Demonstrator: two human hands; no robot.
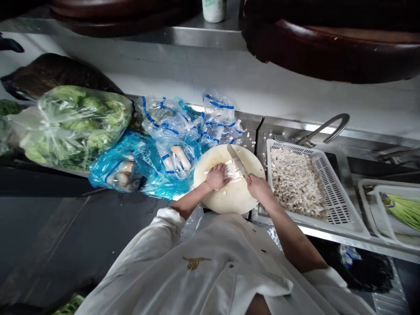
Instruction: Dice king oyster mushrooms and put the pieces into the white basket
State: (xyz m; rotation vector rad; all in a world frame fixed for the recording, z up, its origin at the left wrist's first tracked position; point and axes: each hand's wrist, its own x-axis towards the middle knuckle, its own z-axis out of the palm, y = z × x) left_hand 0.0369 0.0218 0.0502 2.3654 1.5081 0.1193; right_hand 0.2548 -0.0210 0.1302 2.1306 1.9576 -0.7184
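A round, pale cutting board (231, 201) stands right in front of me. White mushroom strips (232, 171) lie across its middle. My left hand (216, 176) presses down on the left part of these strips, its fingers bent over them. Gripped by its handle in my right hand (259, 187) is a cleaver-like kitchen knife (236, 158). The blade slants up and leftward over the strips' right end; whether its edge touches them I cannot tell. Small pale scraps lie on the board near my left hand.
A white perforated basket (362, 225) of chopped mushroom (297, 183) stands right of the board, beneath a faucet (339, 122). Left are blue and clear plastic bags with whole mushrooms (182, 157), and bagged leafy greens (82, 113). Farther right, a tray holds green stalks (405, 210). A shelf (183, 37) overhangs the back.
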